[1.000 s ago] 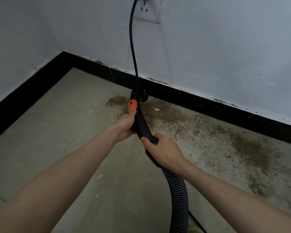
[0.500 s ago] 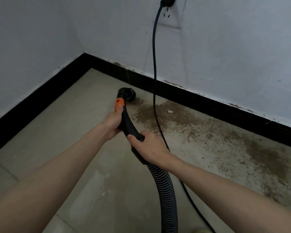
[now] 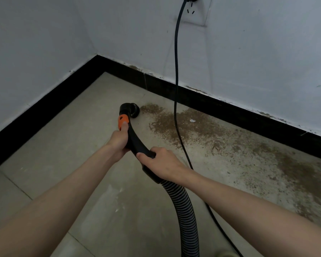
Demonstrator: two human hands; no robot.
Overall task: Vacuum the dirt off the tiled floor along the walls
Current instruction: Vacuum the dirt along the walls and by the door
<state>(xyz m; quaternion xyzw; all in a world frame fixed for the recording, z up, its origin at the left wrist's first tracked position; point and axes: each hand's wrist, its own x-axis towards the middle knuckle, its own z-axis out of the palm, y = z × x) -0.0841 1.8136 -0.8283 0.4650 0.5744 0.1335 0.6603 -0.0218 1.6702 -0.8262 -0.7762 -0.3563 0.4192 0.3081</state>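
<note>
I hold a black curved vacuum handle [image 3: 135, 143] in both hands. My left hand [image 3: 120, 140] grips it near the front, thumb on the orange slider [image 3: 123, 121]. My right hand [image 3: 160, 163] grips the rear of the handle, where the ribbed grey hose [image 3: 183, 208] begins. The round black nozzle [image 3: 131, 110] sits on the tiled floor [image 3: 63, 154], just left of a band of brown dirt [image 3: 193, 128] that runs rightward along the back wall's black skirting [image 3: 230, 110].
A black power cord [image 3: 176, 71] hangs from a wall socket [image 3: 193, 8] at the top, crosses the dirt and trails along the floor beside the hose. A second white wall with black skirting [image 3: 35, 115] meets the back wall at the corner on the left. A small white scrap [image 3: 192, 120] lies in the dirt.
The nozzle has swung left from the dirt patch's edge to the bare tile beside it. The view has shifted, so the cord now hangs to the right of the nozzle.
</note>
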